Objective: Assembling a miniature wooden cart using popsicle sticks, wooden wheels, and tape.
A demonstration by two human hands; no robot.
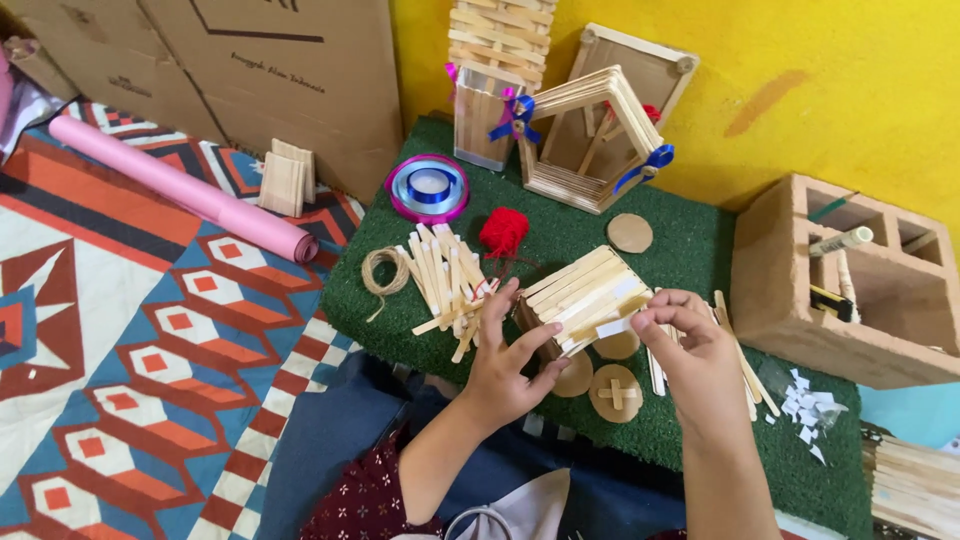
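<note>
Nearest to the camera, the left hand (503,362) has its fingers spread apart and pressed against the left side of a small stick box (583,297), a block built from flat wooden craft sticks; it steadies the box and does not close on it. The right hand (690,352) is at about three o'clock from the box, and its fingertips are pinched together on a small white strip (613,327) that lies on the box's near edge. To do this well, I judge the left hand should hold the box firm while the strip is laid straight and pressed flat — slowly, so that the sticks do not shift. The box sits on a green turf mat (690,250). Below it, at six o'clock, lie round wooden discs (616,392), one with a cross of sticks. At nine o'clock is a pile of loose sticks (445,275), then a coil of twine (384,270). Farther, at twelve o'clock — red yarn (503,232), a ribbon spool (428,187) and a stick house (592,140) against the yellow wall (820,90).
</note>
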